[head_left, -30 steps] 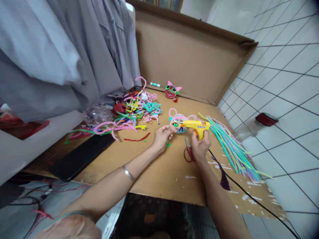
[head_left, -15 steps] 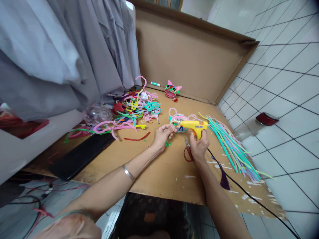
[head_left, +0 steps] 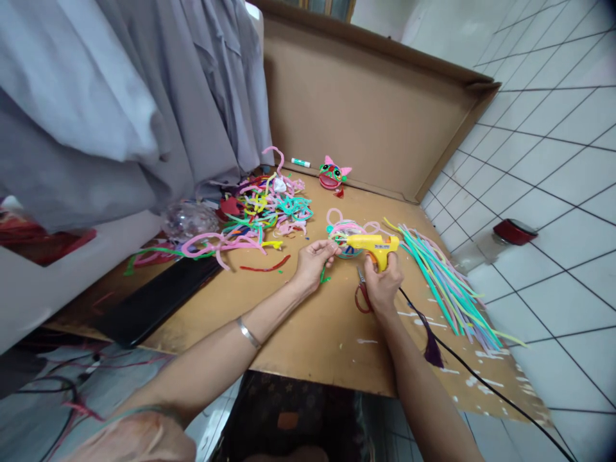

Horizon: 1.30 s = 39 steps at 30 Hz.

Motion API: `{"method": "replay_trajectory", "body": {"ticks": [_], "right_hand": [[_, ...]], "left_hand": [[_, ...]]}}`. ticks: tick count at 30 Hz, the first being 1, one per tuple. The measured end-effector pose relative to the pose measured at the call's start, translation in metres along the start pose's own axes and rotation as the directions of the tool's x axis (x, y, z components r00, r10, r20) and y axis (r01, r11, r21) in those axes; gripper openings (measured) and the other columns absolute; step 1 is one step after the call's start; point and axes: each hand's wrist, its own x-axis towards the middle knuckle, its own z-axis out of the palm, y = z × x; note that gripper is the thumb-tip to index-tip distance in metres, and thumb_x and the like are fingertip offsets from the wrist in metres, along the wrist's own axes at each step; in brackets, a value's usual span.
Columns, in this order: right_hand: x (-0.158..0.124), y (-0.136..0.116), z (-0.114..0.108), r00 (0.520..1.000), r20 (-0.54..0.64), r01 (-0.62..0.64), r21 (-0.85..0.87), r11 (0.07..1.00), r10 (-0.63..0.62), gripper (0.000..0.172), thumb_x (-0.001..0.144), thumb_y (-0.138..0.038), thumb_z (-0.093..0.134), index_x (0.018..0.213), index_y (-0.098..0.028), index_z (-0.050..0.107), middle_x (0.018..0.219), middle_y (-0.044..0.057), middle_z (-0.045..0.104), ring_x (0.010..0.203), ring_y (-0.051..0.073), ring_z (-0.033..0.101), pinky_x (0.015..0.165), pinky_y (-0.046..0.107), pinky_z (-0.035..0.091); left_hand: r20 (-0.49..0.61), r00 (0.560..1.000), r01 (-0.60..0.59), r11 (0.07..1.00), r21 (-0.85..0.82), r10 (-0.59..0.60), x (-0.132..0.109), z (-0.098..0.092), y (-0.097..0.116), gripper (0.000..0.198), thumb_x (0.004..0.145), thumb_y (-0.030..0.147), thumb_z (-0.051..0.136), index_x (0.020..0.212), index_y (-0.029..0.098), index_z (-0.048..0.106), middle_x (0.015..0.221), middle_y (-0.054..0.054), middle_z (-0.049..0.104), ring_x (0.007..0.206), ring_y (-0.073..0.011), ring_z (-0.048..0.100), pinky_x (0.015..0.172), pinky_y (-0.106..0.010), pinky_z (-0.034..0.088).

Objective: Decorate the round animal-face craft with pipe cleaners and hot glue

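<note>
While the right hand (head_left: 384, 282) wraps its fingers around a yellow glue gun (head_left: 373, 243), the left hand (head_left: 314, 264) keeps its fingers pinched by the nozzle; what they hold, if anything, I cannot tell. Just behind lies a colourful ornament (head_left: 347, 227); nearer, scissors (head_left: 364, 300) rest on the desk (head_left: 308, 350), fuzzy stems (head_left: 447, 289) rightward.

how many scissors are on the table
1: the red-handled scissors lie just left of the right hand, below the glue gun. More could be hidden in the colourful pile.
</note>
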Motion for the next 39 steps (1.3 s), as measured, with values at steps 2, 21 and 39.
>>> {"method": "replay_trajectory", "body": {"ticks": [2,21,39], "right_hand": [[0.0,0.001,0.0,1.0,0.003,0.009,-0.006,1.0,-0.009,0.021,0.079,-0.042,0.055,0.075,-0.025,0.043,0.071,0.001,0.052,0.067,0.02,0.052,0.065,0.031,0.042],[0.01,0.015,0.002,0.983,-0.127,-0.132,-0.005,0.991,0.13,0.028,0.079,-0.049,0.058,0.079,-0.022,0.049,0.069,0.0,0.053,0.061,0.017,0.047,0.062,0.03,0.041],[0.023,0.076,-0.008,0.882,-0.049,-0.44,-0.442,0.781,0.469,0.049,0.073,-0.051,0.066,0.098,-0.009,0.064,0.107,0.023,0.059,0.105,0.039,0.054,0.092,0.058,0.035]], "left_hand": [[0.007,1.0,0.006,1.0,-0.001,-0.006,-0.001,0.0,0.001,0.039,0.049,0.038,0.086,0.071,0.013,0.066,0.061,-0.001,0.065,0.049,-0.0053,0.045,0.047,-0.02,0.032],[0.067,0.997,0.035,0.999,0.039,-0.037,-0.006,0.002,0.002,0.04,0.046,0.04,0.088,0.068,0.014,0.066,0.062,-0.002,0.067,0.049,-0.0052,0.045,0.046,-0.019,0.032],[0.06,0.991,0.119,0.992,0.035,-0.121,-0.01,0.001,0.0,0.038,0.046,0.033,0.088,0.071,0.015,0.066,0.064,0.0,0.065,0.049,-0.0045,0.045,0.044,-0.016,0.033]]}}
